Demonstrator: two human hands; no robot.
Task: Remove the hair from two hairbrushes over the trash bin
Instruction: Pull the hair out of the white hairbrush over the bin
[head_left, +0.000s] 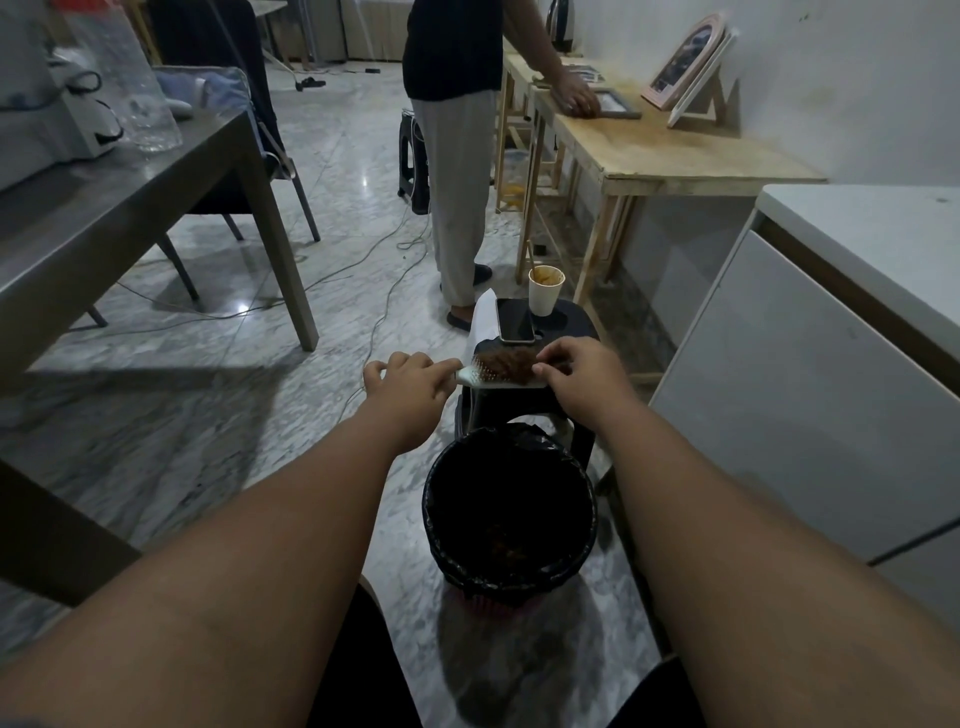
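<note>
A white hairbrush (485, 378) lies level above the near edge of a black stool (563, 332), its bristles matted with brown hair (506, 359). My left hand (410, 382) grips the brush's handle end. My right hand (582, 371) pinches the hair at the brush's right end. Below and nearer to me stands the trash bin (511, 512), lined with a black bag, with some brown hair at its bottom. A second white object (484, 317) lies on the stool's left side, perhaps the other brush.
On the stool sit a phone (514, 320) and a paper cup (544, 290). A person (457, 156) stands beyond it at a wooden table (660, 150). A grey table (130, 208) is on the left, a white cabinet (810, 364) on the right. Cables cross the marble floor.
</note>
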